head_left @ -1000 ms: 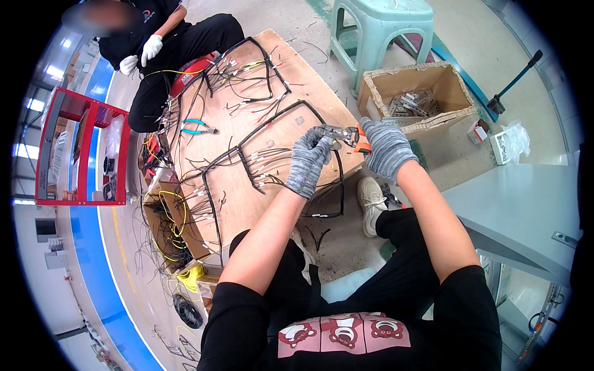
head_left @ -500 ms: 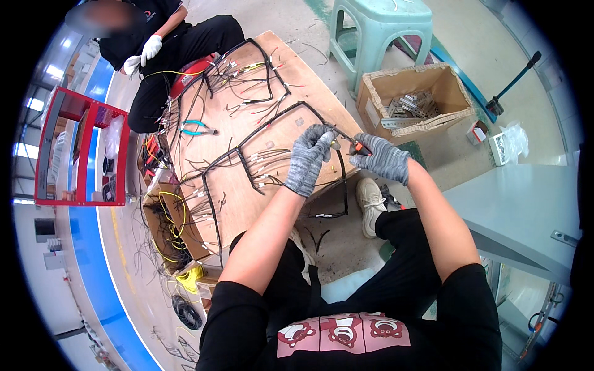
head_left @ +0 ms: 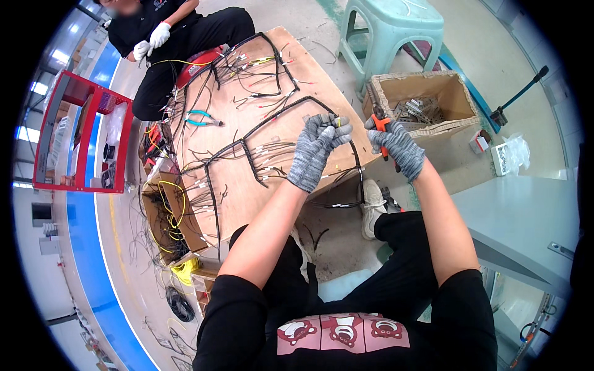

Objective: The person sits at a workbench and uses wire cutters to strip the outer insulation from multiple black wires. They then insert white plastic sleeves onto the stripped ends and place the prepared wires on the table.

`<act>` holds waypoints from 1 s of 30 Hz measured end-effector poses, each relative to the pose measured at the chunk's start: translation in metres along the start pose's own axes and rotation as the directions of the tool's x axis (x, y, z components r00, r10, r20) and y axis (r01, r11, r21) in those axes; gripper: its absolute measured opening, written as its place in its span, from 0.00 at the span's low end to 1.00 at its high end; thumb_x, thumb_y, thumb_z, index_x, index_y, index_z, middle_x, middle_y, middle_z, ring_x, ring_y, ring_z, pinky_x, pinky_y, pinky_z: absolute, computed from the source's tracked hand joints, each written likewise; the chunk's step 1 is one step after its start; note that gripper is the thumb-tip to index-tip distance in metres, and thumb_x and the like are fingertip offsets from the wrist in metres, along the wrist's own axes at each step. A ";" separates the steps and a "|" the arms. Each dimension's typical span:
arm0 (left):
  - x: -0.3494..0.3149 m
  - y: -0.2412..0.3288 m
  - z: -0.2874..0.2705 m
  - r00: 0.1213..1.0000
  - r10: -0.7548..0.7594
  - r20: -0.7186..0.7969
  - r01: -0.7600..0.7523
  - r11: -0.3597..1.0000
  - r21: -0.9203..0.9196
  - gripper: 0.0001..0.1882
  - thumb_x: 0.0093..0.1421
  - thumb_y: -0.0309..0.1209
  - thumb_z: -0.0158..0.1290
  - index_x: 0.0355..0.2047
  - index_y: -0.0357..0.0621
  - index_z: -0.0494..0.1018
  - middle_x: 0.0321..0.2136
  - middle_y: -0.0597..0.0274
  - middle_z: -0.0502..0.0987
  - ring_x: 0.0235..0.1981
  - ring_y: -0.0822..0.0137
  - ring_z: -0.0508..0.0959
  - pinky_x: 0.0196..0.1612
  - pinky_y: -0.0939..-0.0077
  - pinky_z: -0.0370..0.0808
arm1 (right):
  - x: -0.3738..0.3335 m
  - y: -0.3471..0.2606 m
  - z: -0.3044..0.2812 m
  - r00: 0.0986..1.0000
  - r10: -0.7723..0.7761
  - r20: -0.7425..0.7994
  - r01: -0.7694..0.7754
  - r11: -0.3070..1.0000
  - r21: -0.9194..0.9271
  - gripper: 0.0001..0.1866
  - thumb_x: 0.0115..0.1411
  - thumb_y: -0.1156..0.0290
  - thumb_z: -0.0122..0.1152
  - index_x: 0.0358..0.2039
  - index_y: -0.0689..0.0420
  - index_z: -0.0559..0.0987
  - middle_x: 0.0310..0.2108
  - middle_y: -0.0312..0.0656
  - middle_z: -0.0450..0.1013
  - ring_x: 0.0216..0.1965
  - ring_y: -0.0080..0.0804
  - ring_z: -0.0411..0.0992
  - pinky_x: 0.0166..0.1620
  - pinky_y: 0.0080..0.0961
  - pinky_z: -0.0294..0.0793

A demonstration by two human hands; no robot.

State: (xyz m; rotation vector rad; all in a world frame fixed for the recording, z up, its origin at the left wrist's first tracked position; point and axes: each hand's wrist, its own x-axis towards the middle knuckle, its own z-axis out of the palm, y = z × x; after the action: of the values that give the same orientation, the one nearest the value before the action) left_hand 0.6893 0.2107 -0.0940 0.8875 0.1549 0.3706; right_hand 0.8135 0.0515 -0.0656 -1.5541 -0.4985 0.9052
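My left hand [head_left: 314,151], in a grey knit glove, pinches a thin wire with a small yellow piece at the fingertips. My right hand [head_left: 401,149], gloved alike, grips orange-handled pliers [head_left: 380,125], dark jaws pointing away from me and apart from the wire. Beneath lies a black-wrapped wire harness [head_left: 272,119] on a wooden board [head_left: 235,183]. Many thin branches with white tags spread from it, and one end hangs past the board's near right edge. Teal-handled pliers [head_left: 201,117] rest on the board.
A person in white gloves [head_left: 159,35] sits at the far left, holding a yellow wire. A cardboard box of metal parts [head_left: 455,127] and a green stool [head_left: 396,28] stand at far right. A grey table [head_left: 520,210] borders my right; a wire-filled box [head_left: 197,229] sits left.
My right hand has drawn the orange pliers right, away from my left hand, and turned their jaws away from me. The left hand still pinches the wire. The whole view has shifted slightly.
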 end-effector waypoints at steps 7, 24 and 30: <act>0.001 0.001 0.000 0.998 -0.015 -0.059 0.015 1.000 -0.006 0.11 0.58 0.30 0.50 0.39 0.40 0.63 0.40 0.47 0.73 0.40 0.58 0.76 0.42 0.70 0.76 | 0.007 0.016 -0.006 0.977 -0.200 -0.067 0.168 0.930 -0.327 0.16 0.52 0.68 0.58 0.39 0.59 0.68 0.30 0.41 0.69 0.28 0.29 0.67 0.34 0.27 0.70; 0.003 0.009 0.007 0.953 -0.124 -0.278 0.235 0.879 0.414 0.04 0.57 0.27 0.50 0.28 0.42 0.66 0.21 0.61 0.75 0.15 0.74 0.74 0.13 0.86 0.66 | -0.005 -0.015 0.006 0.992 -0.119 -0.034 0.033 0.516 -0.856 0.27 0.48 0.69 0.58 0.48 0.66 0.65 0.37 0.58 0.69 0.39 0.53 0.68 0.43 0.35 0.68; 0.000 0.011 0.023 0.951 -0.070 -0.302 0.231 0.810 0.538 0.07 0.53 0.21 0.53 0.26 0.38 0.64 0.21 0.56 0.75 0.17 0.72 0.75 0.14 0.84 0.69 | -0.009 -0.015 0.014 0.995 -0.102 -0.010 0.047 0.548 -0.835 0.25 0.47 0.68 0.60 0.45 0.66 0.66 0.35 0.57 0.69 0.38 0.51 0.69 0.42 0.34 0.68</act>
State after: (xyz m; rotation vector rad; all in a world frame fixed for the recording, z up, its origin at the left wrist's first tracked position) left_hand 0.6927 0.1999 -0.0707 1.4077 0.6137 0.2944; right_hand 0.7997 0.0566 -0.0489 -2.4006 -1.0584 0.5415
